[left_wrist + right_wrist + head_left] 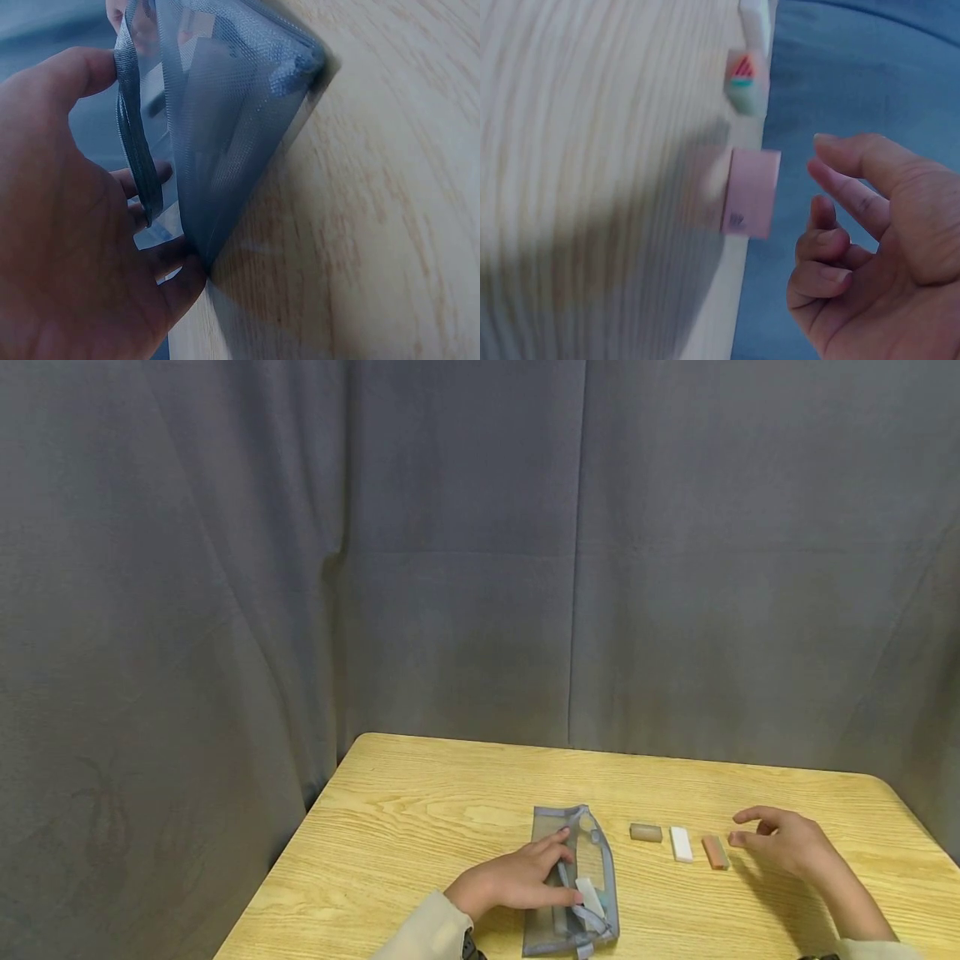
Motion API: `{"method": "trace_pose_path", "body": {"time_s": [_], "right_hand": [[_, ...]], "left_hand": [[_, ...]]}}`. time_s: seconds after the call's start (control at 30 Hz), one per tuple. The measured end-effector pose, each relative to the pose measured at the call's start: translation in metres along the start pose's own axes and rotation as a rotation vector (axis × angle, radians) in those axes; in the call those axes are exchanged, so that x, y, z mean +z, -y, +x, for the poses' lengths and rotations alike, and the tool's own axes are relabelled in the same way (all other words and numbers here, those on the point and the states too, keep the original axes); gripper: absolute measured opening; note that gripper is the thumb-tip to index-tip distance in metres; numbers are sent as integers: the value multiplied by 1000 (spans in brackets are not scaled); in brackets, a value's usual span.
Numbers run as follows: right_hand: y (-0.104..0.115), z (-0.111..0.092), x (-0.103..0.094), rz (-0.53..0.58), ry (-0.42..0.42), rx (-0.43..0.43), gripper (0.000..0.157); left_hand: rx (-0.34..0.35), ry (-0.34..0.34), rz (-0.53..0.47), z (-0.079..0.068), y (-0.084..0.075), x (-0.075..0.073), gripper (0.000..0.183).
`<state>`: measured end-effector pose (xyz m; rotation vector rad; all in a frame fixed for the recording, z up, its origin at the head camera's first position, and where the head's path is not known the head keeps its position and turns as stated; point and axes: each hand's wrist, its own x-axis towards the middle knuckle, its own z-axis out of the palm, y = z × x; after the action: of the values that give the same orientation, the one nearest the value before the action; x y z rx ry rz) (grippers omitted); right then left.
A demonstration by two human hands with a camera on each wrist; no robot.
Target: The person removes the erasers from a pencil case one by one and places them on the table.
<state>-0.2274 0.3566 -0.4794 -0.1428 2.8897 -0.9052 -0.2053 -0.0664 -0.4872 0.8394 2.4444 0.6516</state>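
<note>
Here, in the lower centre of the head view, your left hand (517, 881) spans a grey mesh pouch (609, 877) lying on the wood-grain table (420, 827). The pouch is directly under your palm and reaches out past its right side; in the left wrist view, your thumb presses the zip edge while the fingers curl about the mouth, so you have hold of it. A white piece (590, 897) shows in the pouch beside your thumb tip, with a bit of teal just to its right. Toward the lower right, your right hand (791, 843) hovers holding nothing, thumb and forefinger slightly parted, the other fingers loosely bent. Just left of its fingertips sits an orange block (715, 852), with a white block (681, 844) farther left and a grey-brown block (646, 832) nearest the pouch. In the right wrist view, a pink block (751, 193), blurred, stands near your fingertips but apart from them. A grey curtain (465, 568) fills the upper frame.
</note>
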Motion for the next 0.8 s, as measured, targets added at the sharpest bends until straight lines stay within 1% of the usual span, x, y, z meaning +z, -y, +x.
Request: {"method": "trace_pose_path", "body": {"time_s": [0.13,0.23,0.4,0.57,0.8], "right_hand": [[9,-1,2,0,-12,-32,47],[16,-2,3,-14,-38,-52,42],[24,-4,7,-5,-64,-78,39],[29,-6,9,15,-58,-91,40],[37,-9,18,54,-38,-97,46]], "left_hand": [[-2,0,-6,0,-1,0,51],[-4,-1,-10,0,-2,0,50],[-2,-2,-10,-1,-2,0,51],[5,-1,-10,0,-1,0,53],[11,-7,-2,1,0,1,52]]}}
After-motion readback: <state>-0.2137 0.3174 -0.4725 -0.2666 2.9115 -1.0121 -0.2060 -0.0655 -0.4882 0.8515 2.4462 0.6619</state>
